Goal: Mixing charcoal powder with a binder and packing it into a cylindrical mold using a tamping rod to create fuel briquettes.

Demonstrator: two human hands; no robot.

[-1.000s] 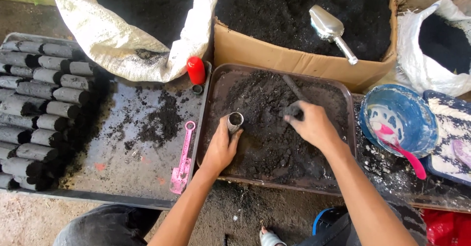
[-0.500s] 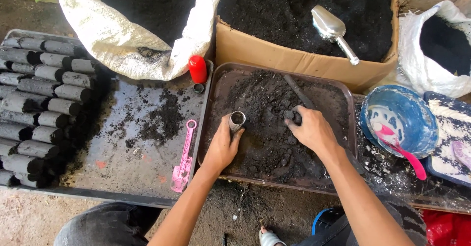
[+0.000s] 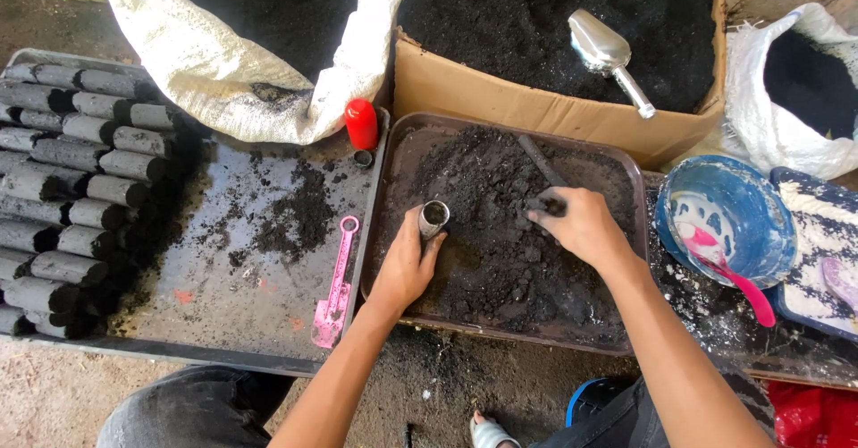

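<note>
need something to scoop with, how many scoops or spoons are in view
3: a metal scoop on the black powder in the cardboard box, a pink spoon in the blue bowl, a pink spatula left of the tray.

Black soil (image 3: pixel 500 224) in brown tray (image 3: pixel 407 144); silver scoop (image 3: pixel 603 50); red cap (image 3: pixel 361 123); pink spatula (image 3: pixel 334 289); blue bowl (image 3: pixel 728 224); white sack (image 3: pixel 232 63).

floor (image 3: pixel 54 394): bare dirt | light: daylight | table (image 3: pixel 223 314): dark, soiled
</note>
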